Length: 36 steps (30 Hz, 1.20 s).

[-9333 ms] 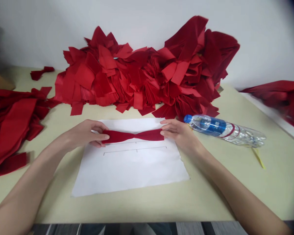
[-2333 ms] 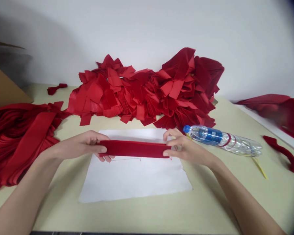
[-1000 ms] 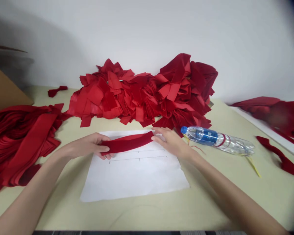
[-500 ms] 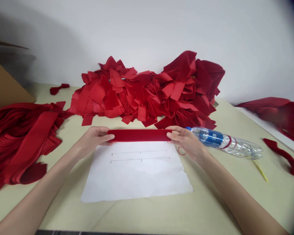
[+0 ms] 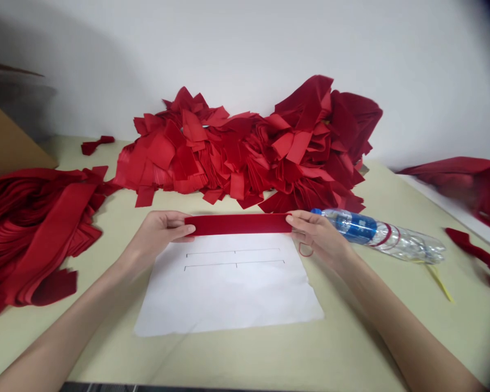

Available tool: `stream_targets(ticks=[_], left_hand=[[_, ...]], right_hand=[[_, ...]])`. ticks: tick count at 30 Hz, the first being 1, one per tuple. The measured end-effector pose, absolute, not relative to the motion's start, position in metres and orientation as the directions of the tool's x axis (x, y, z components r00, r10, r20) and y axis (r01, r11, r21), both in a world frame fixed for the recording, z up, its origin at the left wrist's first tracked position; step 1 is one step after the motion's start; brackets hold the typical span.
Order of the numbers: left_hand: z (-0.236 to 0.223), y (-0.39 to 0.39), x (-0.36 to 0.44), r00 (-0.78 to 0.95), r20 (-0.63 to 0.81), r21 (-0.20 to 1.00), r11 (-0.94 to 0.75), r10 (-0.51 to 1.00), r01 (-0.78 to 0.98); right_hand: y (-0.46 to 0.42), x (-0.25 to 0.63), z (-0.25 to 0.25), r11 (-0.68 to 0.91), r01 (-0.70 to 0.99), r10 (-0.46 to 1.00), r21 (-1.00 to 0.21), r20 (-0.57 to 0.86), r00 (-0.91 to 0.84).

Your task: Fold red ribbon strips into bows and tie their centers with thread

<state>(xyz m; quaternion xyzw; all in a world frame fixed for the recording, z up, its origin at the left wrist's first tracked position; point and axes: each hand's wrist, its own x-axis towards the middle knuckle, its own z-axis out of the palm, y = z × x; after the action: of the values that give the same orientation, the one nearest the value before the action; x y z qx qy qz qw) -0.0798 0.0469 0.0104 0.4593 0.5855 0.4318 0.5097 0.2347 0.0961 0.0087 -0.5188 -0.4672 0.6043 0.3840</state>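
The head camera looked forward and down over a pale counter (image 5: 237,359). The left hand (image 5: 161,234) and the right hand (image 5: 318,237) were well apart, each pinching one end of a red fabric strip (image 5: 237,224) between thumb and fingers. The strip ran straight and flat between them, its ends just inside each hand's grip. It lay level across the far part of a white paper sheet (image 5: 228,294), just beyond two drawn black lines (image 5: 234,258), though whether it touched the paper I could not tell. A thin red loop (image 5: 305,250) hung beneath the fingers of the right hand.

Just beside the right hand lay a clear plastic bottle (image 5: 375,231) on its side, with a blue label and blue cap, and a yellow strip (image 5: 439,281) lay on the counter near its base. Beyond the hands rose a large heap of red fabric pieces (image 5: 245,152) against a white wall (image 5: 245,38). To the left lay a stack of red fabric strips (image 5: 32,234), with a small red scrap (image 5: 97,144) and a cardboard box (image 5: 8,141) farther back. At the right were more red fabric (image 5: 465,185) and a loose red piece (image 5: 477,256).
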Motion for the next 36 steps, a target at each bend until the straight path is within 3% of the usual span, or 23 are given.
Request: stream_targets(ticks=[5, 13, 29, 36], left_hand=[[0.008, 0.047, -0.079, -0.080, -0.179, 0.974, 0.188, 0.981, 0.124], [0.012, 0.046, -0.076, -0.144, -0.213, 0.961, 0.234, 0.966, 0.150], [0.004, 0.049, -0.082, -0.161, -0.200, 0.973, 0.216, 0.966, 0.083], [0.000, 0.052, -0.087, -0.009, -0.229, 0.972, 0.230, 0.973, 0.050]], right_hand=[[0.099, 0.237, 0.003, -0.282, 0.013, 0.951, -0.959, -0.282, -0.127], [0.102, 0.236, 0.000, -0.184, 0.032, 0.983, -0.982, -0.185, -0.019], [0.099, 0.234, 0.000, -0.196, 0.025, 0.980, -0.980, -0.197, -0.033], [0.093, 0.224, 0.007, -0.084, 0.032, 0.996, -0.996, -0.083, 0.015]])
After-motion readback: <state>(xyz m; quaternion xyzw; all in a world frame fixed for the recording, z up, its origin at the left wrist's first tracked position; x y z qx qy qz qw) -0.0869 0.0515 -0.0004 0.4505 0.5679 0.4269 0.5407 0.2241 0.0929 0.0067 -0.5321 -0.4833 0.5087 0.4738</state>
